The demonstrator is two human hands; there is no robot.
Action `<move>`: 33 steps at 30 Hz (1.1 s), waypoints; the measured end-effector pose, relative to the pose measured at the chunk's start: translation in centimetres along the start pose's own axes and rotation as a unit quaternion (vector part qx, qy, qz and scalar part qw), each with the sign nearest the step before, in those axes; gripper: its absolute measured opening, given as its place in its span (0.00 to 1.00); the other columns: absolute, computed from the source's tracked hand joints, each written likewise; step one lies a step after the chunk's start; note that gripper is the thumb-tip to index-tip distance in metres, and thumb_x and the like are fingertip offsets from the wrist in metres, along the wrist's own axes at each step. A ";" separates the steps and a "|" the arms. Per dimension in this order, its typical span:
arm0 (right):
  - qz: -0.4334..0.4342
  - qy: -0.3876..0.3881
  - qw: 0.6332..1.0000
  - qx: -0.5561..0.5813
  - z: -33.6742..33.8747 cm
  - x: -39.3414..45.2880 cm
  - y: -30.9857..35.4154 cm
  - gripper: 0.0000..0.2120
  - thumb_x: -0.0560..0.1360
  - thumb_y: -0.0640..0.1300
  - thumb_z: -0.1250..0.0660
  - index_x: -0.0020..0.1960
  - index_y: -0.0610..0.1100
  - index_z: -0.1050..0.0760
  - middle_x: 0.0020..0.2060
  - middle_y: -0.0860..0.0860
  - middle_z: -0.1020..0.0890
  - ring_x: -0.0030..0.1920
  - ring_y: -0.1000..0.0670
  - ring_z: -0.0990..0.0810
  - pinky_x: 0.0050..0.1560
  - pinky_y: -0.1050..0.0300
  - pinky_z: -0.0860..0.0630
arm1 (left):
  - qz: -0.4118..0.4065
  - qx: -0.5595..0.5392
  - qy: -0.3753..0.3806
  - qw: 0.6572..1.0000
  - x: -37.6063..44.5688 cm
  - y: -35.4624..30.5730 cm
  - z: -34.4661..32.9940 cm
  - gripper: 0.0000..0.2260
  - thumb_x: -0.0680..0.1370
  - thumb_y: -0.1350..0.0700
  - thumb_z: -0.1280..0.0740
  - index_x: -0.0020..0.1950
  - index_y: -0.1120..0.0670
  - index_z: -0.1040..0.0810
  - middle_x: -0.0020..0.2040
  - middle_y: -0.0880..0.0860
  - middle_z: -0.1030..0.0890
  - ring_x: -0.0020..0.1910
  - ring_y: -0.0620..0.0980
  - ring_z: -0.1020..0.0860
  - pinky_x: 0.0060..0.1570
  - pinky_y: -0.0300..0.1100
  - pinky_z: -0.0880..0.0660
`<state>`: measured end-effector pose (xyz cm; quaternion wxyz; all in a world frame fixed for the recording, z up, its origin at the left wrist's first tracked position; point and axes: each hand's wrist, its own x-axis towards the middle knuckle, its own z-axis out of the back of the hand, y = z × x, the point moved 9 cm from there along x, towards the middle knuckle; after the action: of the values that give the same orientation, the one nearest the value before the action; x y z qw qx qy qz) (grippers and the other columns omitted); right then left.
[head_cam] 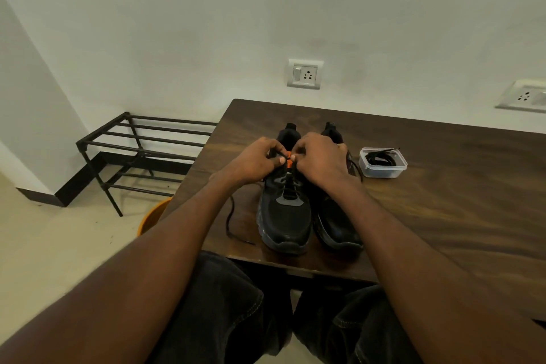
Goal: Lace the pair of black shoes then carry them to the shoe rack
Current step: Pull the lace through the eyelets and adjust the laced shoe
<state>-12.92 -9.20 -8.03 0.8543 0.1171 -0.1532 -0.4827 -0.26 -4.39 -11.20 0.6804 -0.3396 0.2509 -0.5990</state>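
Bare forearms, dark stitched jeans (224, 304)

You worked on a desk (443, 186) of dark wood grain with a smooth, faintly glossy finish. The left shoe (285, 216) near its front edge looked like matt black mesh cloth with a smoother grey panel and a rubbery sole; the right shoe (334, 224) showed a shinier toe. The box (383, 162) was clear, glossy plastic holding a black woven lace (381, 158). The rack (139, 151) off the desk's left edge looked like matt black metal tubing.
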 end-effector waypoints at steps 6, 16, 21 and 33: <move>-0.119 -0.134 0.979 0.099 2.9 -0.1 -3.6 0.06 0.76 0.41 0.29 0.47 0.50 0.15 0.45 0.52 0.14 0.49 0.46 0.16 0.57 0.45 0.20 | 0.023 -0.019 0.000 1.000 0.1 0.1 -0.1 0.06 0.80 0.55 0.29 0.56 0.53 0.20 0.49 0.54 0.15 0.48 0.50 0.15 0.55 0.53 0.17; -0.037 0.054 0.982 0.178 5.4 -4.1 -4.7 0.13 0.82 0.53 0.31 0.43 0.48 0.15 0.32 0.53 0.14 0.33 0.55 0.15 0.40 0.58 0.19 | -0.042 0.052 -0.011 0.998 0.5 -0.1 -0.3 0.09 0.83 0.47 0.33 0.58 0.49 0.18 0.54 0.49 0.22 0.52 0.45 0.23 0.54 0.41 0.25; -0.035 -0.014 0.994 0.104 6.4 -4.6 -6.6 0.07 0.81 0.52 0.30 0.50 0.51 0.14 0.40 0.56 0.14 0.39 0.57 0.17 0.42 0.57 0.19 | -0.068 0.140 -0.012 0.988 0.5 -0.5 -0.8 0.08 0.81 0.47 0.30 0.59 0.45 0.15 0.60 0.47 0.26 0.64 0.50 0.31 0.64 0.49 0.31; 0.108 0.161 0.981 -0.025 -1.2 -3.3 -2.4 0.47 0.67 0.66 0.22 0.81 0.60 0.39 0.79 0.57 0.33 0.80 0.50 0.38 0.78 0.28 0.54 | -0.076 0.138 0.039 0.987 0.0 -1.8 -1.1 0.05 0.76 0.52 0.24 0.43 0.43 0.17 0.69 0.48 0.27 0.71 0.51 0.33 0.72 0.57 0.32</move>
<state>-15.95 -7.53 -10.42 0.9175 0.1545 -0.0128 -0.3664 -2.27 -4.67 -10.57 0.6626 -0.2369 0.1656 -0.6909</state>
